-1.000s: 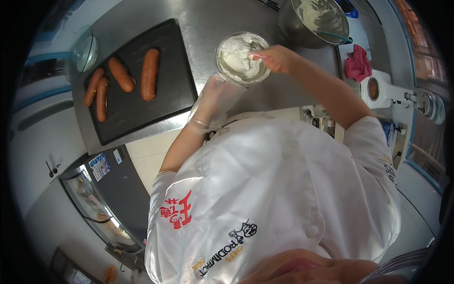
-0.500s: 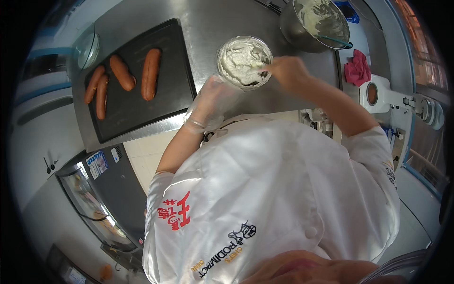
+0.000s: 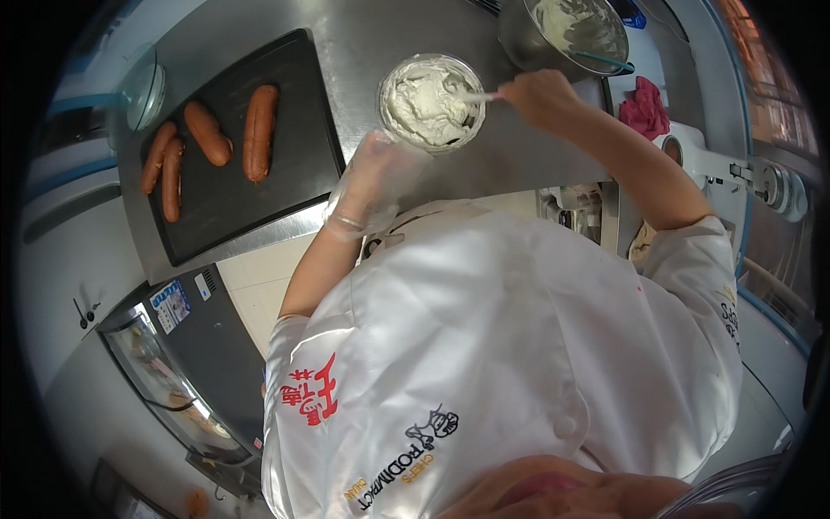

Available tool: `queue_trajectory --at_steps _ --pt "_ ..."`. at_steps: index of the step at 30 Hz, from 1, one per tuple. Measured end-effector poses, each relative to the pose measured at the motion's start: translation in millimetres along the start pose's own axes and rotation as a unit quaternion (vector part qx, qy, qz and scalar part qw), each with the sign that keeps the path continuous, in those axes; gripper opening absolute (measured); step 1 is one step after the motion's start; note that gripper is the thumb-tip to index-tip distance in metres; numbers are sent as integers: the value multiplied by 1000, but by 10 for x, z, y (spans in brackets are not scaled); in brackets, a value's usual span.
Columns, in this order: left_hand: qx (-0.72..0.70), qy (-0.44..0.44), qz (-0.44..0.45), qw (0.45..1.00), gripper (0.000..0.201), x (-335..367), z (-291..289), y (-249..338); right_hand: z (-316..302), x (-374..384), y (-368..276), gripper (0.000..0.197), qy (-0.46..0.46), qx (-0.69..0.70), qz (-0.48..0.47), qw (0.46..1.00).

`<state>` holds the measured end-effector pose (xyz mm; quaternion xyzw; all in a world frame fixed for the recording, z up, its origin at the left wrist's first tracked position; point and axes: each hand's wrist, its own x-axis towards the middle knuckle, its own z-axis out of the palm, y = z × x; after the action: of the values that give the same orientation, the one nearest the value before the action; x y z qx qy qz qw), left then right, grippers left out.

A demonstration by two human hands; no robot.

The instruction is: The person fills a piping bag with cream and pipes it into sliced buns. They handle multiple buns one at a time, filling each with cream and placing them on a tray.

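Note:
A round clear bowl (image 3: 476,131) of fluffy white cream (image 3: 424,99) stands on the steel table. My left hand (image 3: 380,164), in a loose clear plastic glove, is against the bowl's near left side and appears to steady it; its fingertips are partly hidden by the glove. My bare right hand (image 3: 540,97) is closed round a slim white utensil (image 3: 475,98), which slants over the right rim with its far end in the cream. The shape of that end is hidden. To the left, several long brown bread rolls (image 3: 260,134) lie on a black baking tray (image 3: 298,164).
A steel mixing bowl (image 3: 519,43) smeared with cream, a teal-handled tool (image 3: 605,60) across it, stands at the far right. Beyond are a crumpled pink cloth (image 3: 644,108) and a white appliance (image 3: 692,160). A glass bowl (image 3: 147,91) sits at the far left. The steel table's (image 3: 372,35) near edge runs before me.
My right hand has drawn back a little from the cream, so more of the white utensil shows. The left hand stays at the bowl. The whole view has shifted slightly.

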<state>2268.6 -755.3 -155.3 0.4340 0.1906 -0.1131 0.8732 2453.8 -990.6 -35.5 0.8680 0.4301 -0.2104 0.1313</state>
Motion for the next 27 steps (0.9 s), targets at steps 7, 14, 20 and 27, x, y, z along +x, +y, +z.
queue_trajectory --at_steps 7,14,20,27 --pt "20 1 3 1000 28 71 -240 -260 403 192 -313 27 -137 359 -83 920" --pt "6 -59 28 998 33 -75 84 57 429 169 24 25 -74 524 132 838" --pt "42 -75 -21 996 34 17 -69 -6 189 -98 -286 34 222 157 43 961" --pt "60 25 -27 998 32 -3 -105 -75 471 -269 -398 37 183 164 -6 969"
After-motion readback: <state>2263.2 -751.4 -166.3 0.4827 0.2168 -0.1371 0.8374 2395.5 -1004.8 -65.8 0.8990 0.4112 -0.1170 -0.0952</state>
